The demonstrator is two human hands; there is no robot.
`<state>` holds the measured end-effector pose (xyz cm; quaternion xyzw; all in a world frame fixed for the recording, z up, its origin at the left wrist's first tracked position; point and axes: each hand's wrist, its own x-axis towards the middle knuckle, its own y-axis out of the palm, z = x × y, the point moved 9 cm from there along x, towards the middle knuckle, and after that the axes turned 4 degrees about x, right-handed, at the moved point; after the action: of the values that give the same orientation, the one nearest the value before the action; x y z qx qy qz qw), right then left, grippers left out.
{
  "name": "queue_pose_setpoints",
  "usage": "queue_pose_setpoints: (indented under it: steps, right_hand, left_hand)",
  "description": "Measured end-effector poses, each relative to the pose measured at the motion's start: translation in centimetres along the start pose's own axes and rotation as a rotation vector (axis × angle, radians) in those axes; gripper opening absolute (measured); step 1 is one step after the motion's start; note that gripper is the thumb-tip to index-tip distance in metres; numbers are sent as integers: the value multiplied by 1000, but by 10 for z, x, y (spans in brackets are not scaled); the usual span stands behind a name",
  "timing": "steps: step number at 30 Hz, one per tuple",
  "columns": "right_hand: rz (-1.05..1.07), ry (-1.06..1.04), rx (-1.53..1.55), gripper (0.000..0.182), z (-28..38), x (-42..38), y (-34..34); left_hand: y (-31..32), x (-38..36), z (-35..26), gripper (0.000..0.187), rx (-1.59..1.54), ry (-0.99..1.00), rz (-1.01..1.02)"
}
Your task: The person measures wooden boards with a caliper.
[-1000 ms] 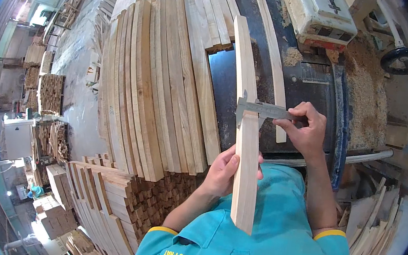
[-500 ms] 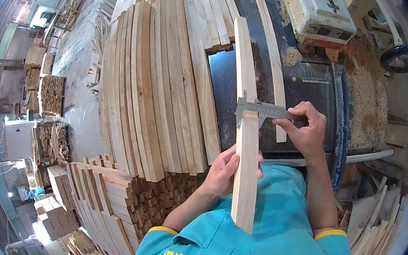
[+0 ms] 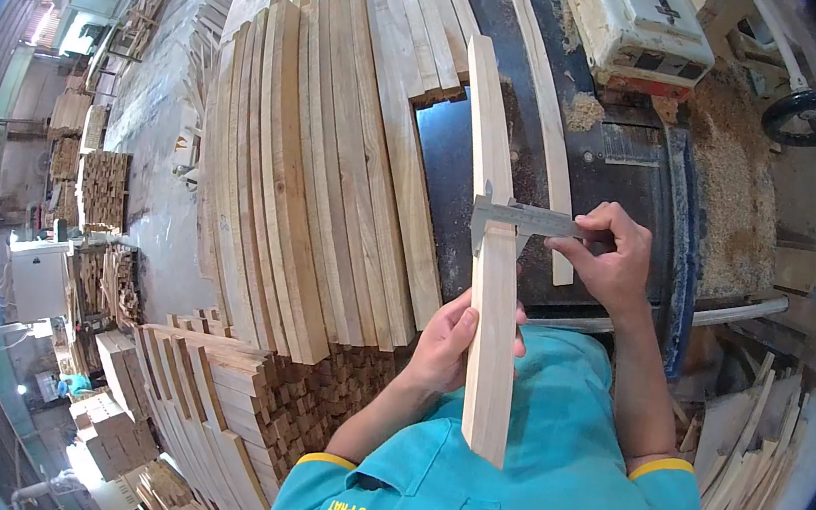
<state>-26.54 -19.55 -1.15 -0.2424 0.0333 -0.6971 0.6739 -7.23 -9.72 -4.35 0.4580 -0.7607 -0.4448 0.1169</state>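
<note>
My left hand [image 3: 445,344] is wrapped round a long pale wooden bar [image 3: 494,325] near its lower part, thumb on the near side. The bar runs from my chest up over the dark machine table. A grey metal caliper [image 3: 533,219] lies across the bar, its jaws at the bar's two sides. Thumb and fingers of my right hand [image 3: 614,253] pinch the caliper's right end. Just right of the bar, a thinner wooden strip [image 3: 546,120] rests on the machine table [image 3: 626,194].
Long wooden bars [image 3: 312,174] lie side by side on the left, above a stack of cut pieces [image 3: 325,407]. A white machine housing [image 3: 645,30], sawdust [image 3: 727,191] and a black handwheel [image 3: 806,117] are at the upper right. Scrap strips [image 3: 748,455] lean at the lower right.
</note>
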Motion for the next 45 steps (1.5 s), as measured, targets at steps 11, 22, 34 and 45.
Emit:
queue_pose_setpoints:
  steps: [11, 22, 34, 45]
  right_hand:
    - [2, -17, 10, 41, 0, 1, 2]
    - [13, -29, -7, 41, -3, -1, 1]
    - [-58, -25, 14, 45, -5, -3, -1]
    - [-35, 11, 26, 44, -7, -5, 1]
  left_hand:
    - [0, 1, 1, 73, -29, 10, 11]
    - [4, 1, 0, 73, 4, 3, 3]
    - [4, 0, 2, 70, -41, 6, 12]
    - [5, -2, 3, 63, -49, 5, 1]
